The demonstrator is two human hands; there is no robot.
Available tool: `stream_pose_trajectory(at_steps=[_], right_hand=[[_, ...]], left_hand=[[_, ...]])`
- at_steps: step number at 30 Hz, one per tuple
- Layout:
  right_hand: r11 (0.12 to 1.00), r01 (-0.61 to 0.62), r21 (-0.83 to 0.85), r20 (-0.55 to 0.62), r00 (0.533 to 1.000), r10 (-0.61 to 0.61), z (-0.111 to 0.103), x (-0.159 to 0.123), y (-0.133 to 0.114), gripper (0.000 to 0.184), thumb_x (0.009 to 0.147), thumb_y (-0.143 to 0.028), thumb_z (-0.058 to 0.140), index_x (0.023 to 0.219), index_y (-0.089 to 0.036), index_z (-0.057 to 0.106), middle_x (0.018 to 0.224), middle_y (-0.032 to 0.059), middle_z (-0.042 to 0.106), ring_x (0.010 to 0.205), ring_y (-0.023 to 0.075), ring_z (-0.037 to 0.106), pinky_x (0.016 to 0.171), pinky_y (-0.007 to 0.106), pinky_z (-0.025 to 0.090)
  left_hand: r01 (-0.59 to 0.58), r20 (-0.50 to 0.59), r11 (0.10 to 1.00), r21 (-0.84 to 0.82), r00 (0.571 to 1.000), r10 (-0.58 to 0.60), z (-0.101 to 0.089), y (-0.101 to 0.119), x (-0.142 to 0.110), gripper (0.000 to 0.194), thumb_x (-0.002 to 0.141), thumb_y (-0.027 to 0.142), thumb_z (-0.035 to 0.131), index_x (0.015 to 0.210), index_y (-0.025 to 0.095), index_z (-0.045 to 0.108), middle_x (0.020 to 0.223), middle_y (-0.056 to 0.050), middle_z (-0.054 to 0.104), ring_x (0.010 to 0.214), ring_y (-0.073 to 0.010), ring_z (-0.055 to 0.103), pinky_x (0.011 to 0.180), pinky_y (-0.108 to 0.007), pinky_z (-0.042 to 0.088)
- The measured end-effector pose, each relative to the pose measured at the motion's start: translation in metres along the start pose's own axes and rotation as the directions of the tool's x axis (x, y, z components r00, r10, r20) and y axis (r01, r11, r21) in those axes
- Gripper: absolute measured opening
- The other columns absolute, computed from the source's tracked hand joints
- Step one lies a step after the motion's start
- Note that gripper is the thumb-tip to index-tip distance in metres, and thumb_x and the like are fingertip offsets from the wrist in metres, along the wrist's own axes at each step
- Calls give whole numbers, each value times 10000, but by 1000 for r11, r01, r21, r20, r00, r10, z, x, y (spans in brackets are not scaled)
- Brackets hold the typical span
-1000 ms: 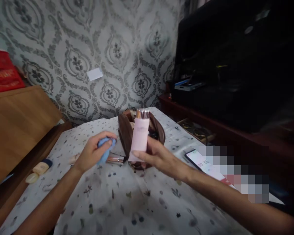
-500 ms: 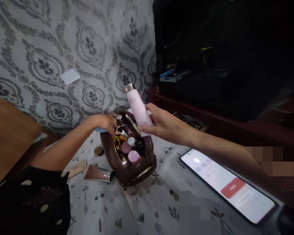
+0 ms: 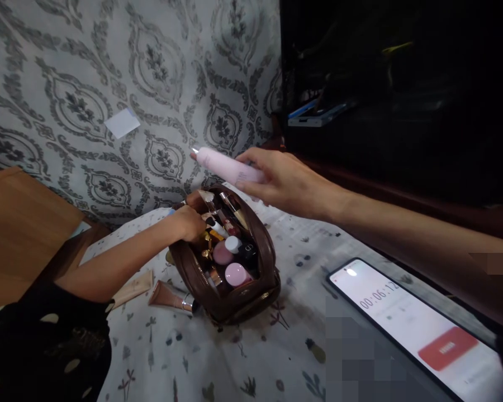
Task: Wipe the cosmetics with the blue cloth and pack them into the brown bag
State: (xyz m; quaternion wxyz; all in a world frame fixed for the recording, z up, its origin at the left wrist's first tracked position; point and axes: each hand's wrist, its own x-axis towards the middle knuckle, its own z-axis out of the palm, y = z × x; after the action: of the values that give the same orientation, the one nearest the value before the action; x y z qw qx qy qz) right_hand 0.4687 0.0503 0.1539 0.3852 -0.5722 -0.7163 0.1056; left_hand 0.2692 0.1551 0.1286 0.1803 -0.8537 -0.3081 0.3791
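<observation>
You have a way in from the near side, over the open stretch of patterned cloth between the copper-coloured tube and the phone. At the brown bag, your left hand blocks the left rim, and the packed contents leave only narrow gaps in the mouth. Above its far end, your right hand and the pink tube it grips obstruct the approach, with the wall beyond.
</observation>
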Motion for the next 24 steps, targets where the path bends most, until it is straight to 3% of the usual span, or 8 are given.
stream_pose_trajectory(at_steps=[4,10,18,24], right_hand=[[999,4,-44,-1,1000,-4,3,7,5,276,849,-271,637,1105,-183,585,803,17,643,728,181,578,623,276,373],[991,90,-103,27,996,-88,9,18,-2,162,818,-236,634,968,-175,627,836,29,648,768,183,584,652,276,376],[973,194,-126,210,964,-165,17,36,-14,145,800,-194,630,944,-187,637,852,43,661,815,197,596,686,285,390],[970,236,-58,373,906,-198,30,53,-16,60,788,-172,657,799,-211,613,740,42,652,787,217,617,667,305,424]], left_hand=[[24,72,999,34,997,-27,-7,1,-7,390,858,433,618,1126,180,745,1069,-160,774,1018,-319,716,835,-353,519],[68,63,998,-4,996,-68,-11,-2,-12,402,832,398,643,1170,199,732,1165,-142,750,1080,-316,696,846,-343,523],[63,9,997,-44,998,-63,-13,-8,-29,379,806,357,663,1128,175,746,1124,-140,760,1041,-312,707,793,-326,527],[19,-61,996,-91,998,-24,-15,-13,-40,261,793,300,651,988,174,772,995,-113,778,936,-276,711,773,-310,507]])
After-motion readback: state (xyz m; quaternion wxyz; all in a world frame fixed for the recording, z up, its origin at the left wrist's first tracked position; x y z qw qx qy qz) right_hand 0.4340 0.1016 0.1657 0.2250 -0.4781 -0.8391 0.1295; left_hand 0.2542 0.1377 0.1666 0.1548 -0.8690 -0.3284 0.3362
